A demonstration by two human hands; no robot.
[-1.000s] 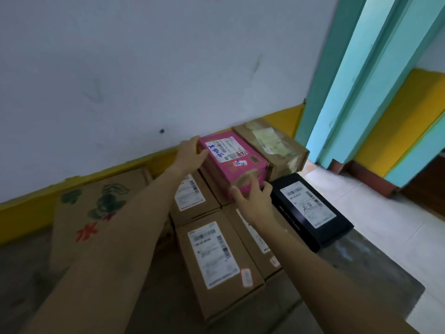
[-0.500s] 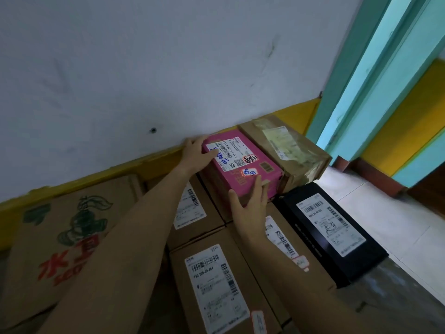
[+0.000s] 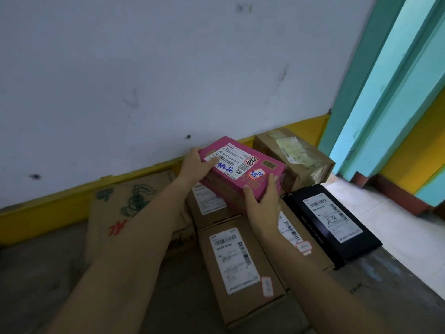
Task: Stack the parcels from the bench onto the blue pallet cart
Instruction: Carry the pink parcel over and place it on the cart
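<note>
The left hand [image 3: 195,165] curls round the far end of the one pink parcel [image 3: 240,166], the right hand [image 3: 262,203] round its near end; it sits tilted above three labelled brown boxes [image 3: 238,261] by the wall [image 3: 168,68]. Beside them: one taped box [image 3: 296,160]; one black parcel [image 3: 334,220]; one printed carton [image 3: 134,208].

Dim indoor scene, daylight from the right, wide-angle edge distortion

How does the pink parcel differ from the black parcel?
The pink parcel is gripped by the left hand and right hand and tilted over the brown boxes; the black parcel lies flat, untouched. The pink parcel looks thick and boxy, the black parcel thin and slab-like. The pink parcel's label carries blue handwriting, the black parcel's dark handwriting. Both bear a white barcode label on top.
</note>
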